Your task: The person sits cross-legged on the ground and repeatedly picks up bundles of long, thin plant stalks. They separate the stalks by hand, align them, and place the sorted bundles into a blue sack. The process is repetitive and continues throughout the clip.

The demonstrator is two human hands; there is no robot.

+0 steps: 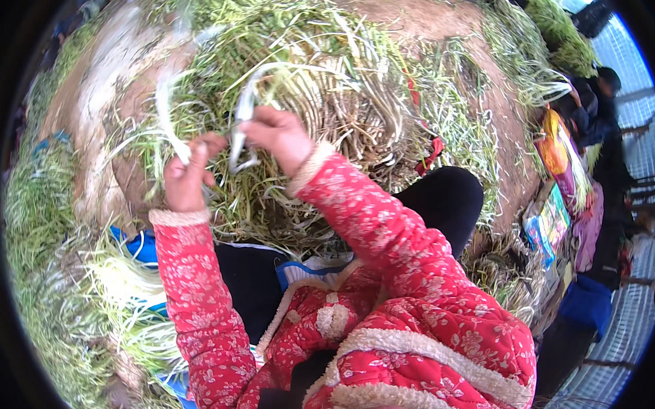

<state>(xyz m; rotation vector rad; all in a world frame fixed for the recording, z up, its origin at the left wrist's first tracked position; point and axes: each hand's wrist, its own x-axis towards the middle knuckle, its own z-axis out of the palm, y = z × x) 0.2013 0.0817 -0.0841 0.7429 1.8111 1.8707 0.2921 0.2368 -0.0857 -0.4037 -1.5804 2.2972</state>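
Note:
My left hand (188,169) holds the lower end of a pale stalk (164,107), whose white length curves upward from the fingers. Close beside it, my right hand (279,133) pinches a whitish leafy strand (244,107), blurred by motion; whether it is a peeled layer or another stalk I cannot tell. Beyond both hands lies a large heap of green garlic-like stalks (313,97), with brown roots (366,141) bunched towards me. To the left of my left sleeve, paler stalks (124,276) rest in a pile over blue material.
Loose green leaves (40,198) cover the ground at the left. A red strip (429,155) lies by my dark-clothed knee (446,203). At the right are a colourful bag (555,148), a blue bag (585,303) and another person (589,106). Bare earth (407,9) shows beyond the heap.

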